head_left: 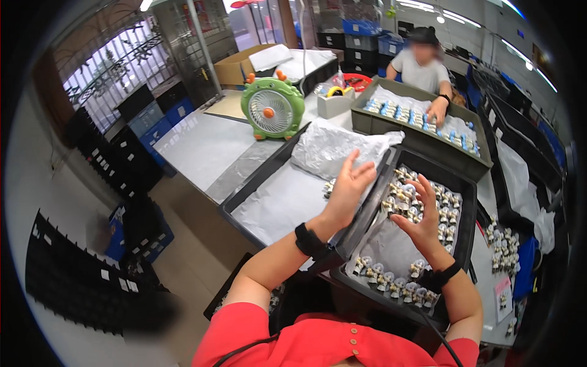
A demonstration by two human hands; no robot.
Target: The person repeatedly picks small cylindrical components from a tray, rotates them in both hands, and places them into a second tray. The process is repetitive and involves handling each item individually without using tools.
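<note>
My left hand (346,194) is raised over the right side of a black tray (257,240) lined with white sheeting. Its fingers are stretched and apart, and no held thing shows. A few small figurines (329,188) lie beside it, partly hidden by the hand. Over the neighbouring black tray (468,211), my right hand (422,221) has its thumb and fingers spread in a curve, with nothing visible in its grasp. Rows of small white, gold and black figurines (449,215) fill that tray's far and right parts. Another row of figurines (391,285) runs along its near edge.
Crumpled plastic sheeting (336,147) lies across the left tray's far end. Beyond stand a green animal-shaped fan (272,109) and a tape dispenser (335,105). A co-worker (422,67) reaches into a green-grey tray (422,142) of blue-and-white pieces. More figurines (505,251) lie at the right.
</note>
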